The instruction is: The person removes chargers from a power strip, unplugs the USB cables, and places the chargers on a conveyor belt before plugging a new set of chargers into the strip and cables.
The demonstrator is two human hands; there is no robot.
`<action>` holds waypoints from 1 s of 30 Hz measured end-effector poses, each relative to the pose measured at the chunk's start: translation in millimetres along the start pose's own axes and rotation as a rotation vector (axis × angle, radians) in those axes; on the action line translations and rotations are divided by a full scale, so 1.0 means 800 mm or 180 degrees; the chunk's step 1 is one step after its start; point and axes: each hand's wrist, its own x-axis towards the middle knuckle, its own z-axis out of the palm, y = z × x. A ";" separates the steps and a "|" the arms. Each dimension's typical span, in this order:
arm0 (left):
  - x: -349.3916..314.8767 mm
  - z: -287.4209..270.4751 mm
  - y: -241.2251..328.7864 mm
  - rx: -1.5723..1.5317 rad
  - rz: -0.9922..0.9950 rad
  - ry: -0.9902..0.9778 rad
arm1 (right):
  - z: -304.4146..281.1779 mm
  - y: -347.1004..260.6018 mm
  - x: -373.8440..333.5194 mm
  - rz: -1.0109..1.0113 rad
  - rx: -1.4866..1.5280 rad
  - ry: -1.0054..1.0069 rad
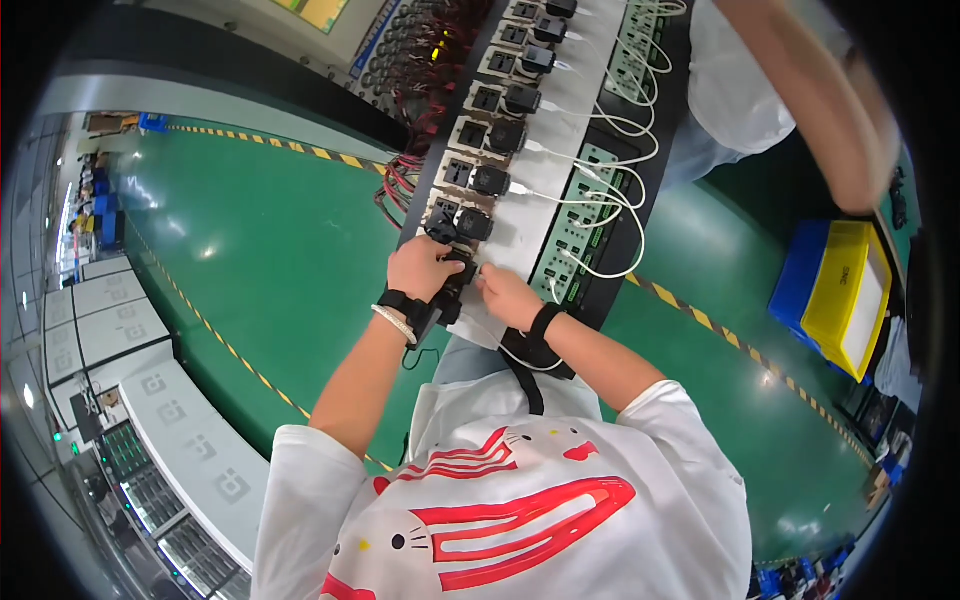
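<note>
My left hand (418, 270) is closed on a black plug-in charger (460, 268) at the near end of a long row of sockets. Right beside it, the fingertips of my right hand (508, 298) pinch the end of a white charging cable (545, 367), which loops below that hand; its plug is mostly hidden by my fingers. Farther up the row, more black chargers (490, 181) sit in the sockets (459, 172). White cables (560, 194) run from them to a green circuit board strip (600, 160) on the right.
Red wiring (405, 172) bunches left of the socket row. Across the bench, another person's arm (825, 95) reaches in, blurred. A yellow bin (840, 300) and a blue bin (797, 270) stand at the right. Striped tape (730, 335) marks the green floor.
</note>
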 end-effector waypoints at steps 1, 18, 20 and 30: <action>0.001 0.001 -0.002 0.0023 0.0059 0.0015 | 0.002 -0.004 0.001 0.0025 0.0025 0.0012; -0.007 0.016 -0.011 0.0189 0.0164 0.0117 | -0.070 -0.034 -0.062 0.0181 -0.0153 0.1172; -0.017 0.021 -0.004 -0.0148 0.0226 0.0496 | -0.086 0.000 -0.109 0.0686 0.1352 0.2139; -0.032 0.023 0.052 0.0379 0.0227 0.1444 | -0.177 -0.022 -0.120 -0.0285 0.3855 0.1701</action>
